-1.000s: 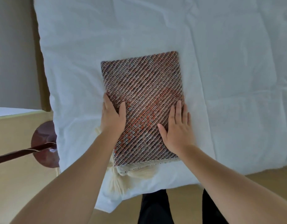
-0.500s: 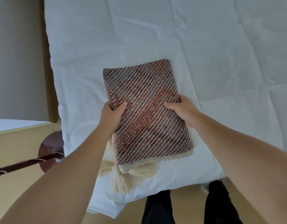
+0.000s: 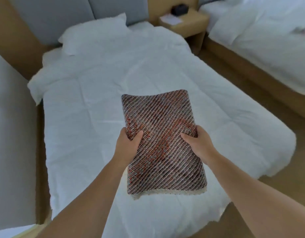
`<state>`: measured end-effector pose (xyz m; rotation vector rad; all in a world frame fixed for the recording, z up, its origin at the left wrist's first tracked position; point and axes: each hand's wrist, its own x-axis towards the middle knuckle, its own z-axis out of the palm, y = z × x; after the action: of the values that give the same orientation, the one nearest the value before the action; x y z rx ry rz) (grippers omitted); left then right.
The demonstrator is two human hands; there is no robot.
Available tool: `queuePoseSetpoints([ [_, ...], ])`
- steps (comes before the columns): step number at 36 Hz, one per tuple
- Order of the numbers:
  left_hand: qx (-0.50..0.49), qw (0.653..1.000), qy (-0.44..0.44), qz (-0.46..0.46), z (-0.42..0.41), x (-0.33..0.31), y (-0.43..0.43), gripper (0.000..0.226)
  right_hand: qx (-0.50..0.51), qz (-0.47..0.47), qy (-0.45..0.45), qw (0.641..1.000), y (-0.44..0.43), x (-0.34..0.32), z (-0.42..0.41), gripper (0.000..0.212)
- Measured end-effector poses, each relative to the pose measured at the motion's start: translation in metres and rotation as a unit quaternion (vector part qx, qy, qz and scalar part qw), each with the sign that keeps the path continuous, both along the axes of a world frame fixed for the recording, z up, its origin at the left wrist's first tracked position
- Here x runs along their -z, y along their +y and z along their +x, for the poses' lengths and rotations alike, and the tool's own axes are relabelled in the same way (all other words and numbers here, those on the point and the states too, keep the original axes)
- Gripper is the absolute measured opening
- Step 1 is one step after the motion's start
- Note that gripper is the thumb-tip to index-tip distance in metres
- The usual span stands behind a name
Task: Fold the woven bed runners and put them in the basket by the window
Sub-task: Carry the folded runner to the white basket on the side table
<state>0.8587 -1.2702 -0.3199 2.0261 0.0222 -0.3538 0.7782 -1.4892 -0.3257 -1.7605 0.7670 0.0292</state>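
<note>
A folded woven bed runner [image 3: 161,134], brown with grey and orange diagonal stripes and a cream fringe at its near edge, is held up above the white bed [image 3: 100,103]. My left hand [image 3: 129,145] grips its left edge, thumb on top. On the right edge sits my right hand [image 3: 198,143], gripping the same way. The runner is a thick rectangular bundle, tilted slightly. No basket or window is in view.
A white pillow [image 3: 95,31] lies at the head of the bed against a grey headboard. A wooden nightstand [image 3: 186,19] with a dark object and a notepad stands at the back right. A second white bed [image 3: 268,40] is on the right, with wood floor between.
Both hands went from pressing flat on the runner to gripping its sides, then lifted it off the bed. The view rose, now showing the whole bed and room.
</note>
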Motion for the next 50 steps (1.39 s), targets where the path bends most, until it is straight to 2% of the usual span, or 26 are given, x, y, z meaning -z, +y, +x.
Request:
queuePoseSetpoints([
  [6,0.106,0.992,-0.063,-0.035,-0.029,-0.080,-0.141,0.029,0.099,-0.032,-0.071,0.992,-0.119,-0.084,-0.075,0.042],
  [12,0.223,0.967,-0.100,-0.071,-0.098,-0.138,-0.287,0.033,0.203,-0.067,-0.134,0.968,-0.234,-0.140,-0.188,0.038],
  [16,0.288,0.948,-0.101,-0.094,-0.157,-0.163,-0.376,0.045,0.257,-0.107,-0.135,0.951,-0.301,-0.164,-0.269,0.035],
  [20,0.343,0.926,-0.085,-0.134,-0.217,-0.177,-0.448,0.043,0.303,-0.147,-0.135,0.932,-0.346,-0.187,-0.343,0.029],
  [26,0.417,0.893,-0.073,-0.155,-0.273,-0.187,-0.525,0.035,0.376,-0.198,-0.088,0.901,-0.386,-0.203,-0.416,0.046],
  [34,0.497,0.843,-0.053,-0.199,-0.288,-0.191,-0.594,0.027,0.451,-0.207,-0.093,0.864,-0.419,-0.204,-0.437,0.046],
  [40,0.561,0.806,-0.027,-0.188,-0.265,-0.189,-0.641,0.034,0.497,-0.211,-0.090,0.837,-0.439,-0.207,-0.422,0.040],
  [50,0.594,0.777,-0.058,-0.201,-0.261,-0.209,-0.722,0.032,0.527,-0.237,-0.098,0.810,-0.497,-0.219,-0.418,0.040],
])
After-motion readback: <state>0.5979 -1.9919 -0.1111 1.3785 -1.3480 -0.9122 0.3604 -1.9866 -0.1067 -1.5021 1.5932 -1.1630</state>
